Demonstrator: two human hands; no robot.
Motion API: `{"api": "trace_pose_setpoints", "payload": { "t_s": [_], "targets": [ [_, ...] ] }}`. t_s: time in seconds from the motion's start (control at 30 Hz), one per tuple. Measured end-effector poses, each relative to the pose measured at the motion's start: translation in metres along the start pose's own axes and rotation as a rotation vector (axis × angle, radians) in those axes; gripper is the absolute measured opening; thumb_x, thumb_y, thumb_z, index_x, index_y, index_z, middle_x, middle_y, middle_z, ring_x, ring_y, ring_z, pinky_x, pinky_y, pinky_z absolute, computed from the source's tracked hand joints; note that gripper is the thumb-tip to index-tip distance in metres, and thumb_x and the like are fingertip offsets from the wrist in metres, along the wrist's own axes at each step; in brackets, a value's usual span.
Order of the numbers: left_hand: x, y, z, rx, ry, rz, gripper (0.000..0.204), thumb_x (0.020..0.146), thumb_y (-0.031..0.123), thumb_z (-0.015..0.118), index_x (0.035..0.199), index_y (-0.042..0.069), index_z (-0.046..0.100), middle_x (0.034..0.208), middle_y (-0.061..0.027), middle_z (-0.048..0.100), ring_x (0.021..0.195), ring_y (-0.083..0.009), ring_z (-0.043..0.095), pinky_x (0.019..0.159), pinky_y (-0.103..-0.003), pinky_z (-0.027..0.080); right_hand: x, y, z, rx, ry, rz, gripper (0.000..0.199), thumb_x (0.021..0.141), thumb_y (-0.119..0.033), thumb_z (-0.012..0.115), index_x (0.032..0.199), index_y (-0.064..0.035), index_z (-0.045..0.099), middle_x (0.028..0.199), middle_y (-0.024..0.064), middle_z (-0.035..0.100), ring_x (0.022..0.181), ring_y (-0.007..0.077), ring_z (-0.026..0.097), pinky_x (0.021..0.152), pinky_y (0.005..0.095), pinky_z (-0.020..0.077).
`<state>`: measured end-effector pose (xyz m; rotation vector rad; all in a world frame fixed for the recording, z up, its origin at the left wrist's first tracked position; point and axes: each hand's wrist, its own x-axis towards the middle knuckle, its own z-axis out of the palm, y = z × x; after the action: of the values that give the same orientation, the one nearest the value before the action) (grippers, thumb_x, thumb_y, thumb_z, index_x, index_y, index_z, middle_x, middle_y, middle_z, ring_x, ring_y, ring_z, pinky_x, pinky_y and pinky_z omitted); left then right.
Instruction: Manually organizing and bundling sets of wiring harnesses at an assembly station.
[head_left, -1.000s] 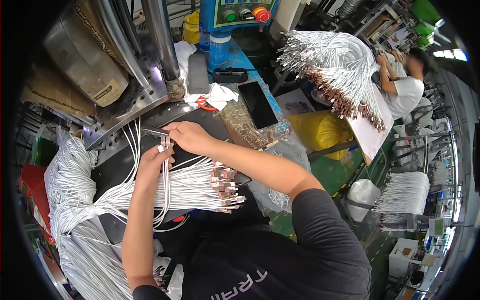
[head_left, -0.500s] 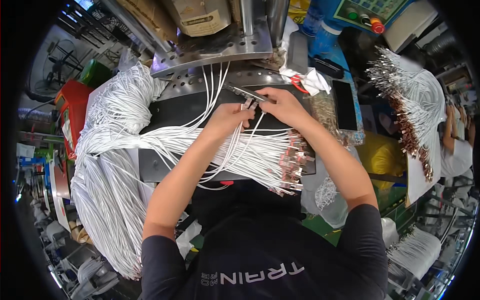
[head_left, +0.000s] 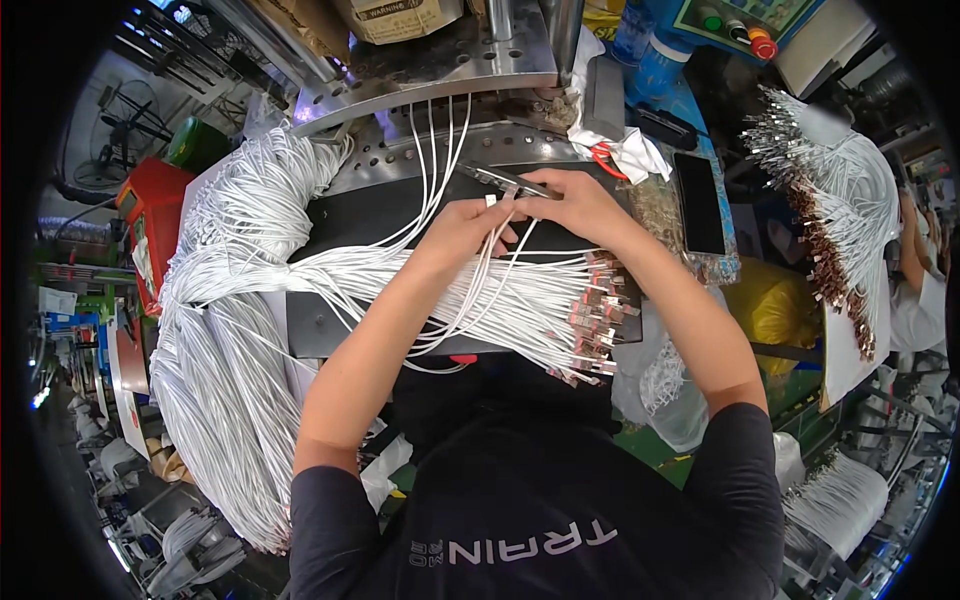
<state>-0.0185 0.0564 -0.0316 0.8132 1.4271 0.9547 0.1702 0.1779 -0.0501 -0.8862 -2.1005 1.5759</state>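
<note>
Close together above the dark work mat (head_left: 345,225), my two hands are busy with white cables. My left hand (head_left: 468,232) has its fingers closed around several cables (head_left: 490,262), whose connector ends come out near its fingertips. My right hand (head_left: 575,205) pinches a long, narrow, dark metal tool (head_left: 512,186) that points up and left; its exact kind is unclear. The right fingertips also meet the connector ends by the left hand, and fingers partly hide them. Below my hands lies a bundle of white cables (head_left: 530,305) with metal connectors (head_left: 597,325) at its right end.
A perforated metal machine frame (head_left: 450,80) stands at the far side, with cables running beneath it. A large cable heap (head_left: 245,200) hangs over the left. Red-handled scissors (head_left: 607,160), a white cloth (head_left: 640,155) and a dark phone-like slab (head_left: 698,205) lie right.
My right hand has come closer to the left, and its fingertips now meet the connector ends. The metal tool lies lower against the fingers. The whole view has shifted slightly.
</note>
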Motion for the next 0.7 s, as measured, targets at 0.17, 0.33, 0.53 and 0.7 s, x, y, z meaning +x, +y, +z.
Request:
{"api": "trace_pose_setpoints", "payload": {
  "t_s": [0.17, 0.33, 0.53, 0.7],
  "targets": [
    [-0.002, -0.002, -0.011, 0.026, 0.004, -0.026, 0.030, 0.099, 0.032, 0.064, 0.098, 0.004, 0.073, 0.070, 0.0030, 0.060, 0.064, -0.0071, 0.055, 0.059, -0.023, 0.040, -0.010, -0.011, -0.013, 0.048, -0.041, 0.097, 0.045, 0.085, -0.020, 0.080, 0.122, 0.0015, 0.066, 0.097, 0.0063, 0.073, 0.086, 0.0098, 0.064, 0.078, 0.0256, 0.0501],
    [0.003, 0.010, -0.013, 0.095, -0.069, -0.164, 0.033, 0.100, 0.034, 0.063, 0.096, 0.003, 0.074, 0.071, 0.0019, 0.061, 0.065, -0.0077, 0.056, 0.057, -0.025, 0.037, -0.009, -0.009, -0.009, 0.002, -0.103, 0.084, 0.044, 0.085, -0.020, 0.080, 0.122, 0.0011, 0.066, 0.099, 0.0065, 0.073, 0.087, 0.0097, 0.064, 0.079, 0.0256, 0.0502],
    [-0.007, 0.008, -0.003, 0.068, -0.010, -0.097, 0.032, 0.099, 0.034, 0.065, 0.094, 0.003, 0.074, 0.072, 0.0028, 0.062, 0.064, -0.0073, 0.056, 0.060, -0.024, 0.040, -0.009, 0.006, -0.006, 0.028, -0.021, 0.028, 0.050, 0.079, -0.032, 0.083, 0.118, -0.0040, 0.071, 0.084, 0.0057, 0.072, 0.076, 0.0126, 0.064, 0.073, 0.0283, 0.0485],
    [-0.012, 0.000, -0.021, 0.033, 0.124, -0.030, 0.034, 0.098, 0.036, 0.066, 0.094, 0.003, 0.073, 0.072, 0.0039, 0.061, 0.062, -0.0064, 0.054, 0.061, -0.022, 0.042, -0.010, -0.010, -0.010, -0.076, 0.016, 0.063, 0.050, 0.079, -0.034, 0.084, 0.117, -0.0043, 0.071, 0.083, 0.0054, 0.071, 0.074, 0.0124, 0.063, 0.072, 0.0282, 0.0477]
  ]
}}
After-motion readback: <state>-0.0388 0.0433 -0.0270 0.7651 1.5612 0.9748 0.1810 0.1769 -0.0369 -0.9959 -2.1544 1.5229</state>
